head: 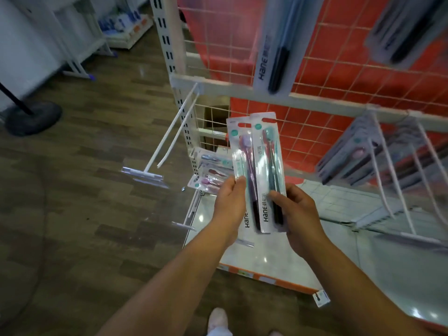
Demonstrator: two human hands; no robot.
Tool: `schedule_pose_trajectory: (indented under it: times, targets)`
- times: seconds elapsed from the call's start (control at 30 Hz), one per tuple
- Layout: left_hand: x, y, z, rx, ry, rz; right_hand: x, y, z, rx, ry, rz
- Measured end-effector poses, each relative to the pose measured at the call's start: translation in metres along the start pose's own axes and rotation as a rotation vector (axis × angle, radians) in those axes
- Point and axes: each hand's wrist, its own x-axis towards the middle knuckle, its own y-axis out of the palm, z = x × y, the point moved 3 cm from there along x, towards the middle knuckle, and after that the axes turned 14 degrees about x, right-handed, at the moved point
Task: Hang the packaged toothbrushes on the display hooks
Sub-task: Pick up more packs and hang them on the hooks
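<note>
The left hand (pixel 230 200) pinches the lower half of one toothbrush pack (pixel 242 166), thumb and fingertips closed on its left edge. It holds low, probably to leave the hang slot at the top clear for a hook. To its left an empty double-prong display hook (pixel 174 134) juts from the slotted upright (pixel 167 44), unloaded and likely the target. Behind the left hand, a few spare packs (pixel 211 170) lie flat on the base shelf (pixel 278 258), seemingly waiting their turn. Just beside the first pack and overlapping it, a second toothbrush pack (pixel 268 166) stands upright in the right hand (pixel 298 214), thumb across the printed front, fingers behind. Both forearms reach forward, wrists raised, palms facing each other. Farther right, loaded hooks (pixel 388 170) already carry hung packs.
</note>
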Motion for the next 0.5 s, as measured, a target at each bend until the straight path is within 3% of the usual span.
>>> schedule_pose_trajectory:
  times: [0.3,0.5]
  targets:
    - [-0.022,0.045,-0.064,0.145,0.138,0.146,-0.024,-0.028,0.060,0.036,-0.167,-0.165]
    - [-0.044,0.066,-0.087,0.272,0.281,0.137,-0.041,-0.053,0.086,0.027,-0.189,-0.195]
